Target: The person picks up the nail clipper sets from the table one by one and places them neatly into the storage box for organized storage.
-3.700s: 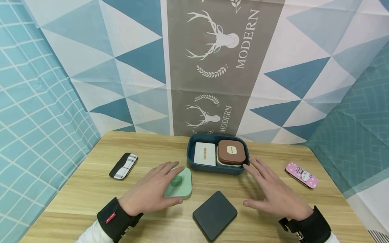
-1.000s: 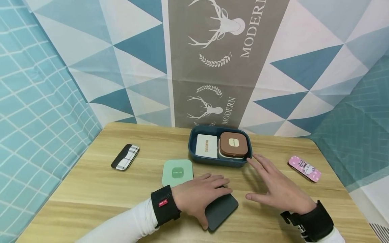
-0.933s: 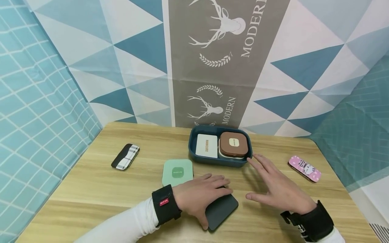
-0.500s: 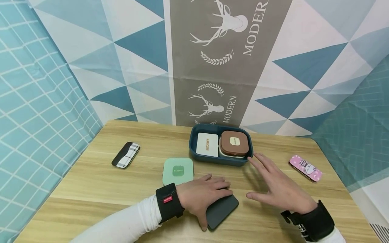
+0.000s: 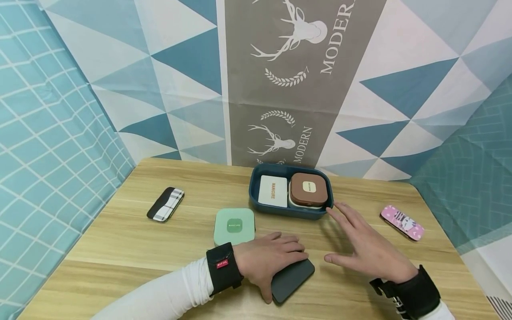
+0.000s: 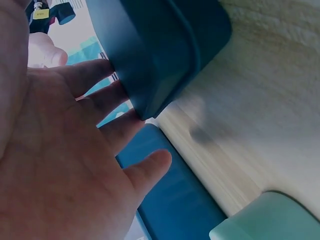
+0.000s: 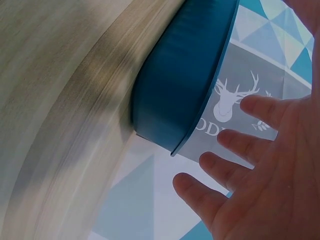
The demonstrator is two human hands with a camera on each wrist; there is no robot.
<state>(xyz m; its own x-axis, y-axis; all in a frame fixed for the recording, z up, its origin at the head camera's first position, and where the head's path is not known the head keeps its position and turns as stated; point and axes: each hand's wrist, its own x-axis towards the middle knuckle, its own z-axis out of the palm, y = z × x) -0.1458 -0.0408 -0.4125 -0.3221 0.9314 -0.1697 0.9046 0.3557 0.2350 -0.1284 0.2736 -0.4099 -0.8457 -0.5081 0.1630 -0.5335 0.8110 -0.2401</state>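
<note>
In the head view my left hand (image 5: 269, 260) spans a dark grey flat case (image 5: 293, 280) on the wooden table, thumb along its near left side and fingers over the far side. The left wrist view shows fingertips against the side wall of this case (image 6: 150, 50). My right hand (image 5: 368, 246) hovers with fingers spread beside the right front corner of a navy tray (image 5: 288, 211). In the right wrist view those fingers appear apart from the tray (image 7: 180, 75). Inside the tray lie a white case (image 5: 273, 191) marked MANICURE and a brown case (image 5: 308, 190) over something white.
Just beyond the left wrist sits a mint green case (image 5: 234, 220). A black and plaid slim case (image 5: 166, 204) lies far left; a pink patterned one (image 5: 402, 222) lies far right. Patterned cloth (image 5: 184, 80) hangs behind the table's back edge.
My left hand has gone from above the mint green case, rightward onto the dark grey case, where it stays over the last second. The right hand keeps its place; the head view tilts slightly.
</note>
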